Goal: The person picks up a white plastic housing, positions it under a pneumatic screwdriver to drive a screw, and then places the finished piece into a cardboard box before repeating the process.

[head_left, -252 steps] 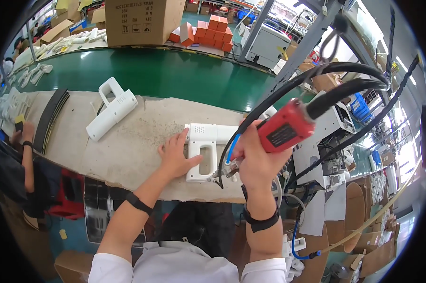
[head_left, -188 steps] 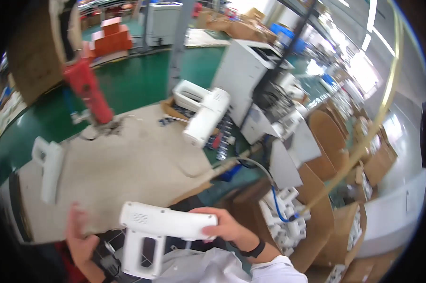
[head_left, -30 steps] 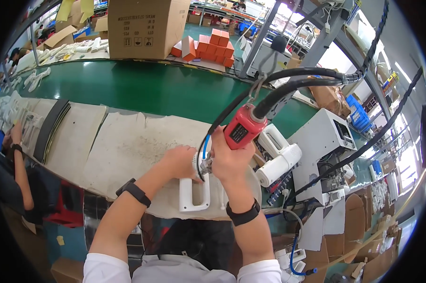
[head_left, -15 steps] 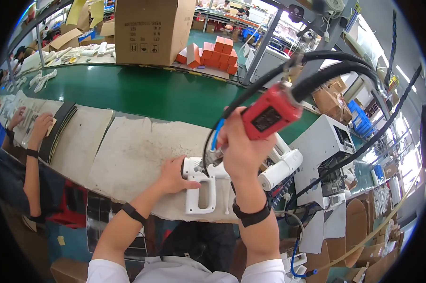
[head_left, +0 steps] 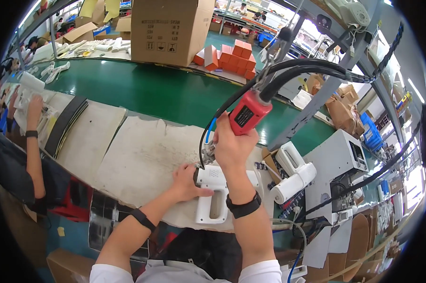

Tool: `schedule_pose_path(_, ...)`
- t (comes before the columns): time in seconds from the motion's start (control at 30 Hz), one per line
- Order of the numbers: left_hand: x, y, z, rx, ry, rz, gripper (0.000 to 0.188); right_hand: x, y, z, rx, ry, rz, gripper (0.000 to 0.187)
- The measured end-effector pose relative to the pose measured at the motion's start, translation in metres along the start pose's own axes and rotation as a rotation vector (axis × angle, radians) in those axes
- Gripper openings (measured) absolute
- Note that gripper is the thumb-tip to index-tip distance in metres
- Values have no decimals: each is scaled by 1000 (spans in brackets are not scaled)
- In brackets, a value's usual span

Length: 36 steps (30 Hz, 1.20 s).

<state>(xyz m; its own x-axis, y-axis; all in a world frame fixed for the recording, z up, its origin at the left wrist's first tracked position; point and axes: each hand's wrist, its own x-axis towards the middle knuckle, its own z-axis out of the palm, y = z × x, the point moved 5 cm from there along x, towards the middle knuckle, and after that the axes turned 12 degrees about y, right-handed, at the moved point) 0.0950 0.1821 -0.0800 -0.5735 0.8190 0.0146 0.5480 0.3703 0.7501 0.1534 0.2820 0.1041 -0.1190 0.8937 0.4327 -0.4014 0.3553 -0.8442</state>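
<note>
A white plastic housing with a loop handle [head_left: 202,207] lies flat on the worktable in front of me. My left hand [head_left: 187,185] grips its left side, thumb across the handle and fingers by the top left corner. Wrapped round a red electric screwdriver [head_left: 251,111], my right hand [head_left: 235,148] is above the housing's upper part. Black cables run from the screwdriver's top toward the upper right. Its lower end, with a metal part and a blue tube, shows left of my fingers; whether the bit touches the housing cannot be made out.
Another white housing [head_left: 295,181] rests to the right, beside a white machine [head_left: 338,153]. A green conveyor belt [head_left: 151,92] runs behind the worktable [head_left: 137,151]. Beyond it stand a large cardboard box [head_left: 168,33] and orange boxes [head_left: 234,56]. On the left, a co-worker's arm [head_left: 35,160] is near dark stacked sheets [head_left: 66,125].
The whole view has shifted, so the scene sits farther right. My right hand and the screwdriver have moved left and lower relative to the bench. My left hand stays on the housing.
</note>
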Motion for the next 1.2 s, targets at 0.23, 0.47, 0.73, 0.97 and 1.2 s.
schedule_pose_path(0.23,-5,21,-8,12,72,109,95,-11,10,2,-65,-45,-39,15)
schedule_pose_path(0.47,1,-2,8,-94,209,36,113,-19,-70,-12,-39,0,-116,10)
schedule_pose_path(0.73,-2,-3,7,-72,124,174,126,-27,-50,-9,-24,-24,-109,10)
schedule_pose_path(0.97,-2,2,9,-114,51,152,111,-36,-8,-7,-114,-70,-16,14)
schedule_pose_path(1.2,-8,8,3,19,101,76,121,-30,-25,-20,-9,9,-31,10)
